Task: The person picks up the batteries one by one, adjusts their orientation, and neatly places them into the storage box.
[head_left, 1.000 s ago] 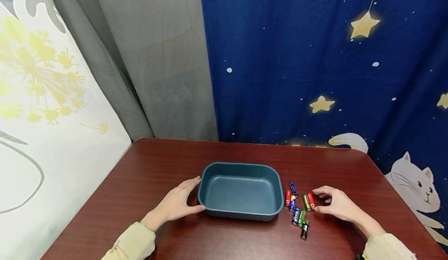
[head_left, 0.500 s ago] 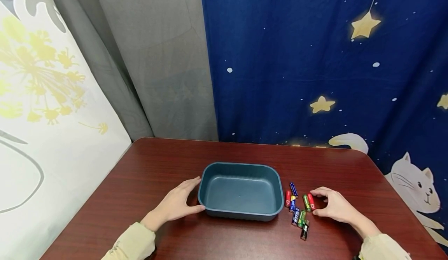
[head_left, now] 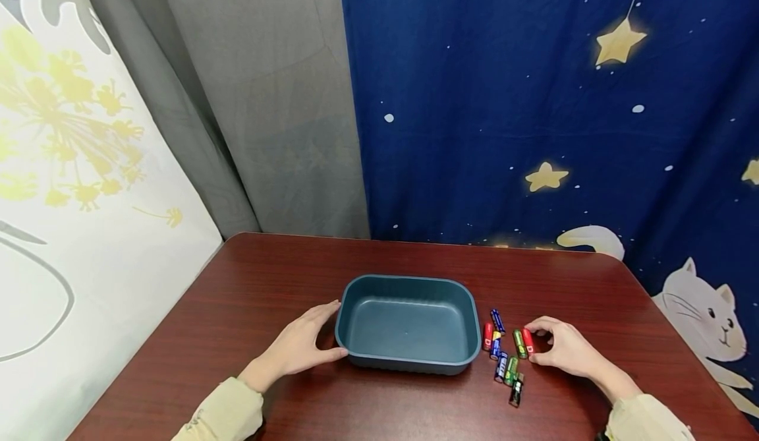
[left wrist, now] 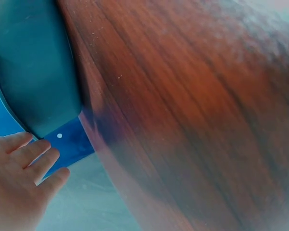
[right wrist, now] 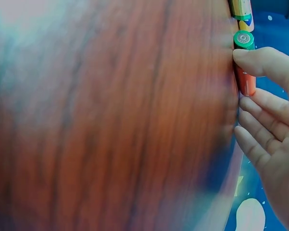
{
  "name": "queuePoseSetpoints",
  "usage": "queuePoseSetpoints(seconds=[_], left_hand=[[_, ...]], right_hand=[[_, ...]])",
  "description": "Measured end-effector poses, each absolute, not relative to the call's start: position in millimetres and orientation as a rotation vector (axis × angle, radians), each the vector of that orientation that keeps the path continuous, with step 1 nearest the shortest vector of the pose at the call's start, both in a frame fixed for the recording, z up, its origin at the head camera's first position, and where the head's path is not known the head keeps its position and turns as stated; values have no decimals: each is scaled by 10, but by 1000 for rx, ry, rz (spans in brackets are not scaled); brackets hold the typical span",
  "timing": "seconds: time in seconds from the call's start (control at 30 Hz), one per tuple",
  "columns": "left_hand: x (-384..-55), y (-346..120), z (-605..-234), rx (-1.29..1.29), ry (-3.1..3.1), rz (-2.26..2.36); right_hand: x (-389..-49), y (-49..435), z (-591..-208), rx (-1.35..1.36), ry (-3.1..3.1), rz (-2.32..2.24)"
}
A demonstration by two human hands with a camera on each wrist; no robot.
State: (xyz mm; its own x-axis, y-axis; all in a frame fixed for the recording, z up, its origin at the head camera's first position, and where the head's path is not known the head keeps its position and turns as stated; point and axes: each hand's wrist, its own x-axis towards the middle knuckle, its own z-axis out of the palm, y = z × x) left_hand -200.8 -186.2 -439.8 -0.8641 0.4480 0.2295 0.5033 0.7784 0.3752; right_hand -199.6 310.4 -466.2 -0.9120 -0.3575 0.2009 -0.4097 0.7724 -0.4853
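A blue-green plastic basin (head_left: 409, 364) stands mid-table in the head view. At its left end rests my left hand (head_left: 296, 343), fingertips at the far-left rim and thumb at the near-left corner. In the left wrist view its fingers (left wrist: 41, 155) are straight along the basin wall. My right hand (head_left: 566, 349) pinches a red battery (head_left: 528, 342) by its two ends between thumb and index finger. Against that battery's left side lies a green battery (head_left: 520, 343). In the right wrist view the thumb partly hides the red battery (right wrist: 247, 84).
Several loose batteries lie between the basin and my right hand: a red one (head_left: 487, 337), blue ones (head_left: 501, 366), a green one (head_left: 511, 370) and a black one (head_left: 516, 390). The brown table (head_left: 284, 263) backs onto a grey curtain (head_left: 284, 131) and a blue star-patterned curtain (head_left: 462, 131).
My right hand has shifted slightly left, and its thumb and index finger have come in on the ends of the red battery. The left hand and basin have stayed put.
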Motion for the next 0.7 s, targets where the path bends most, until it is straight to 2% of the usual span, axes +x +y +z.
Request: queuePoseSetpoints(seconds=[0.7], left_hand=[[-2005,-1870,-4399,-752,-2843,-652]], right_hand=[[-1992,3095,-4573,493,-2835,890]])
